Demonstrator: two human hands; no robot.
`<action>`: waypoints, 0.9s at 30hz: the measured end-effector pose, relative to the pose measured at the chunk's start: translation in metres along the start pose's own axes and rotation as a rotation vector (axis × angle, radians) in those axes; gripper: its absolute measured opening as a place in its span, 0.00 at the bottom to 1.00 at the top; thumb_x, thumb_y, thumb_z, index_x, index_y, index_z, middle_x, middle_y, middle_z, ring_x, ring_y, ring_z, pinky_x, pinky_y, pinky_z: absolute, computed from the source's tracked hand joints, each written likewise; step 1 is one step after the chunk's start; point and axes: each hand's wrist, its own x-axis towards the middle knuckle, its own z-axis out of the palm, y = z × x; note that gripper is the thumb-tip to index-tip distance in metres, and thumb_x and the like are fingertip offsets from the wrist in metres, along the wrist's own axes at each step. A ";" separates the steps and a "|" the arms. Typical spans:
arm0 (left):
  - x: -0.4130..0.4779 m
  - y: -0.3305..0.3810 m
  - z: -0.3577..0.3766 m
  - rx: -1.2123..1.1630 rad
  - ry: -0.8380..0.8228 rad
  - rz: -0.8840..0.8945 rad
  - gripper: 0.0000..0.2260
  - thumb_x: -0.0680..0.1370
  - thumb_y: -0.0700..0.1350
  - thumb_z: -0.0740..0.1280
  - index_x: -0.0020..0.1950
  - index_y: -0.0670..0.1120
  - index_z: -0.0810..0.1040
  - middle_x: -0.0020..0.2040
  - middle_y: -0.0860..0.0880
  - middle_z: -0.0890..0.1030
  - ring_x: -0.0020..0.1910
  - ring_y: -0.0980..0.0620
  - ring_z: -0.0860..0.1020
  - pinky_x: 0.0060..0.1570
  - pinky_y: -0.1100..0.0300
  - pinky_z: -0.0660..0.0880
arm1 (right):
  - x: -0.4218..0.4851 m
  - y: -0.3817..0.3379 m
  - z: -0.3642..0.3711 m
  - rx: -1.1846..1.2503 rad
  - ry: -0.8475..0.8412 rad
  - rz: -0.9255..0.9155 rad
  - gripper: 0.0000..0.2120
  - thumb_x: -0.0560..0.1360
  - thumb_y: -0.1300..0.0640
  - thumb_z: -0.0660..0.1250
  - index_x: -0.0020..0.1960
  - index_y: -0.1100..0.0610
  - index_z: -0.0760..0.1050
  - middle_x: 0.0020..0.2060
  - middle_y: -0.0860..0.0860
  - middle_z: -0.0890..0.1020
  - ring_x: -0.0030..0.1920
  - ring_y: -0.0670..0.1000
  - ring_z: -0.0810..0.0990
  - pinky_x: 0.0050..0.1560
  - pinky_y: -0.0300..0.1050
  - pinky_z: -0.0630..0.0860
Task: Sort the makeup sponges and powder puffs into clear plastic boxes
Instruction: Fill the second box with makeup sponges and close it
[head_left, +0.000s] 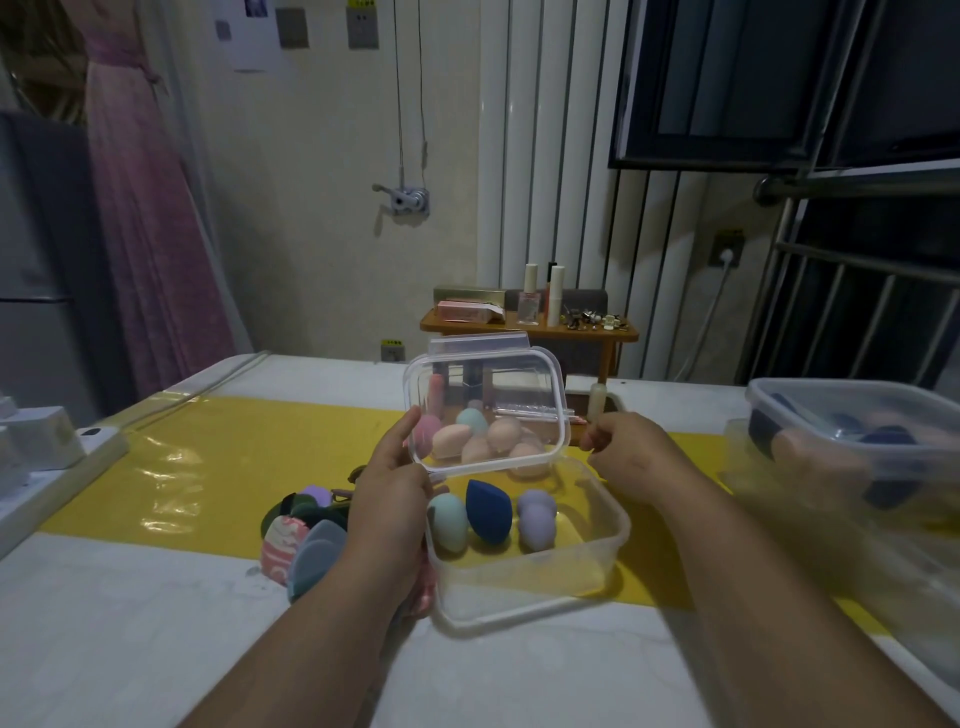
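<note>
Head view: left grip (389, 483) pinches the lid's (485, 384) left edge; right grip (628, 457) curls beside its right edge, hold unclear.
Box (571, 587): mid-worktop (156, 623), near edge; sponges (488, 512) inside.
Risk: one-sided hold, so the tilted lid may slip or seat crooked.

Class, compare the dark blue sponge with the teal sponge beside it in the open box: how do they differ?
The dark blue sponge narrows to a pointed tip; the teal sponge is a rounded egg. The dark blue sponge stands taller than the teal sponge, and is far darker. Both stand upright, side by side, in the clear box.
</note>
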 end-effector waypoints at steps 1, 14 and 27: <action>0.000 0.000 0.000 -0.001 0.001 -0.002 0.31 0.77 0.29 0.56 0.66 0.62 0.75 0.65 0.49 0.77 0.57 0.46 0.79 0.47 0.52 0.80 | 0.001 0.004 0.004 0.018 -0.021 -0.011 0.10 0.76 0.62 0.67 0.51 0.48 0.79 0.52 0.50 0.81 0.50 0.51 0.79 0.47 0.43 0.75; 0.001 0.000 0.002 0.041 0.041 0.010 0.31 0.77 0.30 0.56 0.67 0.63 0.74 0.69 0.48 0.74 0.58 0.44 0.77 0.47 0.52 0.79 | -0.011 0.008 0.022 0.413 -0.338 -0.190 0.11 0.79 0.59 0.66 0.53 0.43 0.77 0.51 0.41 0.80 0.53 0.44 0.78 0.48 0.29 0.71; 0.002 0.000 0.001 0.017 0.018 -0.007 0.30 0.78 0.30 0.56 0.67 0.63 0.75 0.68 0.49 0.75 0.59 0.44 0.78 0.50 0.49 0.81 | -0.001 0.012 0.033 0.348 -0.129 -0.117 0.03 0.78 0.58 0.65 0.46 0.51 0.75 0.44 0.51 0.80 0.46 0.51 0.78 0.50 0.51 0.78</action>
